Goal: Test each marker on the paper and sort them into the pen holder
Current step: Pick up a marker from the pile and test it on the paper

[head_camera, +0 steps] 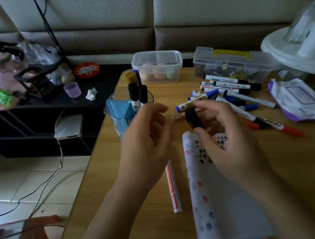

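My right hand [231,146] pinches a black marker [191,118] above the top of the paper [219,200]; only its black end shows, pointing up and left. My left hand [149,139] hovers just left of it with relaxed, loosely curled fingers and holds nothing. The paper lies under my right hand and carries red, blue and black scribbles. A blue pen holder [119,111] stands behind my left hand with two black-capped markers [133,94] and other markers in it. A pile of loose markers [227,90] lies at the right rear. One red-striped marker [173,187] lies left of the paper.
A clear box with eggs [157,66] and a clear box with a yellow handle [232,62] stand at the table's back. A wipes pack [298,100] lies at the right. A low black shelf [57,102] with a purple cup [72,89] is left of the table edge.
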